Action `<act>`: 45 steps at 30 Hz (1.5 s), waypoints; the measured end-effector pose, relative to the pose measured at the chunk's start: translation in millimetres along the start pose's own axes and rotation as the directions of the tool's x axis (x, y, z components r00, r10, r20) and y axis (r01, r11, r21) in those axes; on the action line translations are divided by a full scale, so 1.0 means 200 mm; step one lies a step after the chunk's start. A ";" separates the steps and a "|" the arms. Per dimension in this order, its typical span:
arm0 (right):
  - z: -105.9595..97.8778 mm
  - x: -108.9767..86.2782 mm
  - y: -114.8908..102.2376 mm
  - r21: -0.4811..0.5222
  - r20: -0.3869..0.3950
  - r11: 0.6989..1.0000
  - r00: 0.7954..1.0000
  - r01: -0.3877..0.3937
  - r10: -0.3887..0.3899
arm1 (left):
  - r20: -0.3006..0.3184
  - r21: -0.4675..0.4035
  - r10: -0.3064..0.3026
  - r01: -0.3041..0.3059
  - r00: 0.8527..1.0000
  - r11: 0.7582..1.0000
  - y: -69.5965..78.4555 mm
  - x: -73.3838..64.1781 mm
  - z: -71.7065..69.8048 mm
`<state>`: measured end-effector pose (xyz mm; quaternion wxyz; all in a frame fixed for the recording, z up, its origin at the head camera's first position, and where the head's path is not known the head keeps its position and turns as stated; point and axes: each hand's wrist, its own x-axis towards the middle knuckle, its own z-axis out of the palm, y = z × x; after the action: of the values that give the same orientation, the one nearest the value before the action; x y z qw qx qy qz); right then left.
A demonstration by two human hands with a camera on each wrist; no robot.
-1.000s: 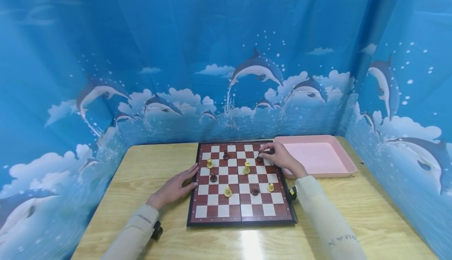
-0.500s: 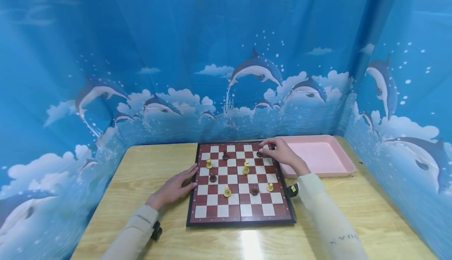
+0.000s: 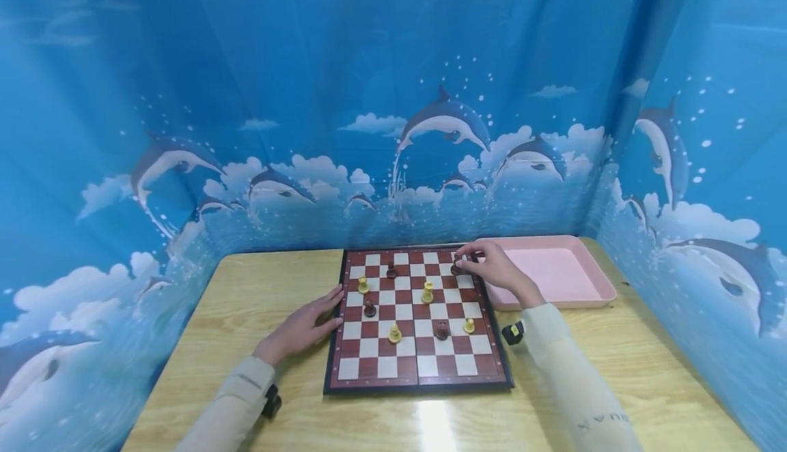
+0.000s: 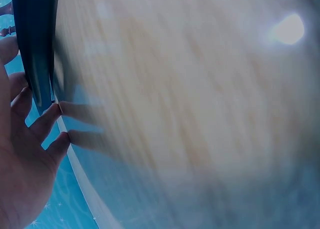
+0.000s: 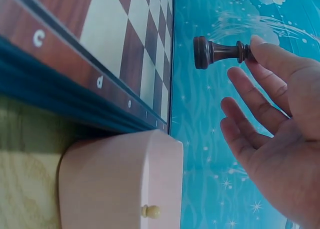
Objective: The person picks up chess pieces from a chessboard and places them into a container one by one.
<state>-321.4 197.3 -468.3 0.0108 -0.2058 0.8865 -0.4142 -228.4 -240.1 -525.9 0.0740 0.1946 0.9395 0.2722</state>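
Observation:
At the board's back right corner, my right hand (image 3: 501, 271) pinches a dark brown chess piece (image 5: 222, 52) between thumb and fingertip. In the right wrist view the wide base points away from the hand, and the fingertips cover its top. My left hand (image 3: 305, 326) lies along the left edge of the chessboard (image 3: 369, 368), fingers extended and touching the black rim. Standing on the board are yellow pieces (image 3: 427, 293) and dark ones, among them a reddish-brown knight-like piece (image 3: 441, 330) and a small yellow pawn (image 3: 469, 326) at the right.
A shallow pink tray (image 3: 556, 300) sits just right of the board's back corner, below the right forearm. Past its rim, a pale piece top (image 5: 151, 211) shows in the right wrist view. The wooden table (image 3: 277, 274) ends at a blue dolphin curtain (image 3: 344, 131).
My right hand has shifted slightly back and to the right with the dark chess piece. The left hand keeps its place on the board's edge.

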 end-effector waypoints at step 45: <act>-0.17 -0.13 0.15 -0.032 -0.107 0.999 0.994 -0.011 0.008 | 0.016 0.003 -0.002 0.002 1.000 1.000 -0.01 0.00 0.00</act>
<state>-315.0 249.6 -472.1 -0.0383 -0.1792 0.8935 -0.4101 -229.8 -242.5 -526.9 0.0818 0.1959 0.9394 0.2692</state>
